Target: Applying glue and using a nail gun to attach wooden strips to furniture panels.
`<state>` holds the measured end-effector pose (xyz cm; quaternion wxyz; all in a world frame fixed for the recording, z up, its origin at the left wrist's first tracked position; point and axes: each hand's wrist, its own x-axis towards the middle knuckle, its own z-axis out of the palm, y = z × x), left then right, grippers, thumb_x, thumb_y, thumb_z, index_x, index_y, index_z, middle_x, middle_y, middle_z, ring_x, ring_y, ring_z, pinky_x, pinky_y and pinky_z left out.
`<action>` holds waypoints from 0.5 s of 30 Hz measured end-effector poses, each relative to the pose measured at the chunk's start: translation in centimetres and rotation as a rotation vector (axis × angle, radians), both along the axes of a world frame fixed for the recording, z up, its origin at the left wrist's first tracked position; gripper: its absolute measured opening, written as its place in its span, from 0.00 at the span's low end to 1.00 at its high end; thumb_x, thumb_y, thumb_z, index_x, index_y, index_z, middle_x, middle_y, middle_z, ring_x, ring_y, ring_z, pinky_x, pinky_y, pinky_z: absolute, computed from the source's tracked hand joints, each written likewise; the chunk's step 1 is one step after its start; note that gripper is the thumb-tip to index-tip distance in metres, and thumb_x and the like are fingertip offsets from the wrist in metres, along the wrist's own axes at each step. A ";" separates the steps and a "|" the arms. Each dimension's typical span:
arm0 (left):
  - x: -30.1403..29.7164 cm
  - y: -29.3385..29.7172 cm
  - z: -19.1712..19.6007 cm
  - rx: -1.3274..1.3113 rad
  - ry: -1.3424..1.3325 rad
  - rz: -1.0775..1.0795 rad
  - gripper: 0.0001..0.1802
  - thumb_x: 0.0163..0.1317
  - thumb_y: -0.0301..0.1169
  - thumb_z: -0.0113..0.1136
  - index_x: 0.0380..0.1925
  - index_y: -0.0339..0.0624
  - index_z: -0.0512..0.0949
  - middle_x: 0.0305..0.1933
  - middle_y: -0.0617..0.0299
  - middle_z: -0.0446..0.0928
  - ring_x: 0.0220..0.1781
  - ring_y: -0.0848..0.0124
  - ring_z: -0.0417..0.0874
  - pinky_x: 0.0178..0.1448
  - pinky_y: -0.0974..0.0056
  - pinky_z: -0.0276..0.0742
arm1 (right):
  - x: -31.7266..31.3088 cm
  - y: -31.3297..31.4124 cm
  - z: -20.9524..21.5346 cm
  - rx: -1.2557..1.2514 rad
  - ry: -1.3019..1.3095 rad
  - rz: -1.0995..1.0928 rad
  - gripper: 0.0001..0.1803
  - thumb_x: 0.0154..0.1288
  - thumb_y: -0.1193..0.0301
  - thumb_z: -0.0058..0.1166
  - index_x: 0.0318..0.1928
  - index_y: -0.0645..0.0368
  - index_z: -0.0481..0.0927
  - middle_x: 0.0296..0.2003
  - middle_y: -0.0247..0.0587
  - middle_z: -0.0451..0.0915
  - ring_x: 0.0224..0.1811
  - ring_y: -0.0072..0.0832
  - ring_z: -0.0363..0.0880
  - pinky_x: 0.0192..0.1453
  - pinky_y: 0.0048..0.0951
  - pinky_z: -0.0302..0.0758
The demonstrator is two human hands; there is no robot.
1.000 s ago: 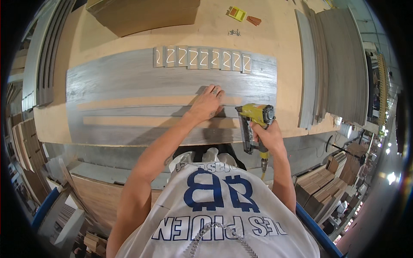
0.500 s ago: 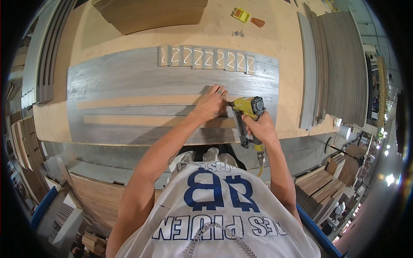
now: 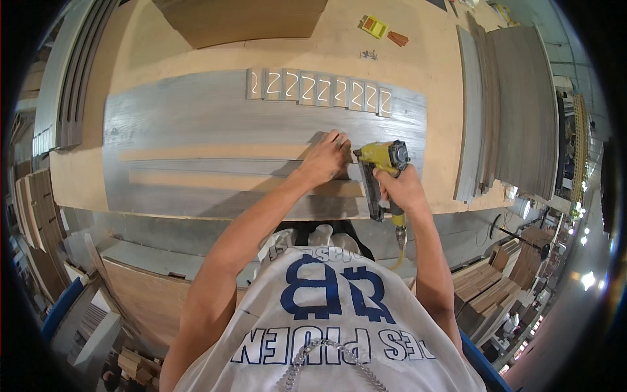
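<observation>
My right hand (image 3: 401, 187) is wrapped around the handle of a yellow and black nail gun (image 3: 383, 155), with a hose fitting at its lower end. The gun's nose points left, close to the fingers of my left hand (image 3: 326, 159). That hand is closed near the right end of two long tan-faced strips (image 3: 215, 152); what its fingers hold is hidden under them. The strips lie on a wide grey wood-grain panel (image 3: 170, 111). Beyond the hands, a row of small grey-edged blocks (image 3: 324, 90) sits on the panel, each with a white squiggle of what looks like glue.
A cardboard box (image 3: 248, 23) stands at the far side of the table (image 3: 431, 59). Near it lie a yellow case (image 3: 373, 27), orange-brown sticks (image 3: 398, 39) and loose small fasteners (image 3: 369, 55). Grey boards (image 3: 522, 111) are stacked at right, grey profiles (image 3: 68, 85) at left.
The nail gun has drawn slightly right, leaving a small gap between its nose and my left fingers. My left hand stays at the strips' end; the whole view has shifted slightly.
</observation>
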<state>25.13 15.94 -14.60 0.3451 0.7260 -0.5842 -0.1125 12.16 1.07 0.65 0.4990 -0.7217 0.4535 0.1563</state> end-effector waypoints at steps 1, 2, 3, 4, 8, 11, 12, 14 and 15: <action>0.0 0.0 0.0 -0.009 0.011 -0.004 0.27 0.50 0.32 0.69 0.48 0.28 0.76 0.52 0.48 0.73 0.58 0.51 0.70 0.63 0.53 0.70 | 0.4 -0.1 0.1 -0.025 0.009 0.011 0.16 0.63 0.63 0.63 0.30 0.66 0.84 0.17 0.37 0.79 0.16 0.23 0.78 0.24 0.30 0.76; -0.1 0.0 0.1 -0.018 0.022 -0.009 0.28 0.49 0.32 0.70 0.49 0.27 0.76 0.52 0.48 0.74 0.58 0.51 0.71 0.63 0.53 0.71 | 0.6 -0.1 0.0 -0.051 0.019 0.021 0.16 0.63 0.63 0.63 0.30 0.67 0.84 0.16 0.38 0.79 0.16 0.23 0.79 0.24 0.30 0.76; -0.1 -0.1 0.2 -0.019 0.022 -0.007 0.28 0.49 0.32 0.70 0.49 0.27 0.76 0.52 0.48 0.74 0.58 0.51 0.71 0.63 0.53 0.71 | 0.8 -0.2 -0.1 -0.051 0.018 0.023 0.16 0.63 0.63 0.63 0.30 0.67 0.84 0.16 0.38 0.79 0.16 0.23 0.79 0.24 0.30 0.76; -0.1 -0.1 0.3 -0.021 0.016 0.007 0.28 0.48 0.32 0.70 0.48 0.27 0.77 0.51 0.48 0.74 0.58 0.51 0.71 0.63 0.53 0.71 | 0.9 -0.2 -0.2 -0.063 0.024 0.034 0.16 0.63 0.63 0.63 0.30 0.67 0.84 0.17 0.38 0.79 0.16 0.23 0.79 0.24 0.29 0.76; -0.1 -0.2 0.4 -0.036 0.037 0.024 0.28 0.47 0.33 0.70 0.47 0.27 0.77 0.50 0.50 0.74 0.57 0.52 0.71 0.62 0.54 0.71 | 1.1 -0.2 0.0 -0.066 0.005 0.051 0.16 0.63 0.63 0.63 0.29 0.67 0.84 0.17 0.38 0.80 0.16 0.24 0.79 0.24 0.30 0.76; 0.0 -0.1 0.8 -0.018 0.018 0.009 0.30 0.47 0.33 0.70 0.49 0.26 0.77 0.52 0.49 0.74 0.57 0.52 0.71 0.63 0.53 0.70 | 0.8 -0.8 -1.2 -0.146 0.058 0.152 0.18 0.62 0.61 0.64 0.29 0.68 0.84 0.17 0.39 0.81 0.17 0.27 0.80 0.26 0.32 0.78; 0.0 0.1 0.8 -0.018 0.014 0.006 0.30 0.47 0.33 0.70 0.49 0.26 0.77 0.52 0.49 0.74 0.57 0.52 0.71 0.63 0.53 0.70 | 0.8 -0.8 -1.2 -0.146 0.054 0.148 0.18 0.62 0.61 0.64 0.29 0.68 0.84 0.17 0.39 0.81 0.17 0.27 0.80 0.26 0.32 0.78; -0.1 0.6 0.7 0.018 0.023 0.043 0.30 0.52 0.35 0.70 0.51 0.26 0.76 0.54 0.48 0.74 0.61 0.50 0.70 0.65 0.51 0.68 | 0.8 -1.0 -1.2 -0.157 0.077 0.170 0.20 0.61 0.59 0.65 0.31 0.69 0.84 0.18 0.43 0.81 0.17 0.29 0.81 0.29 0.34 0.79; 0.1 1.3 1.3 0.016 0.015 0.043 0.30 0.52 0.35 0.70 0.51 0.26 0.76 0.54 0.48 0.74 0.61 0.50 0.70 0.65 0.51 0.68 | 0.3 -1.4 -0.9 -0.159 0.070 0.170 0.20 0.61 0.59 0.65 0.31 0.69 0.84 0.18 0.43 0.81 0.17 0.29 0.81 0.29 0.34 0.79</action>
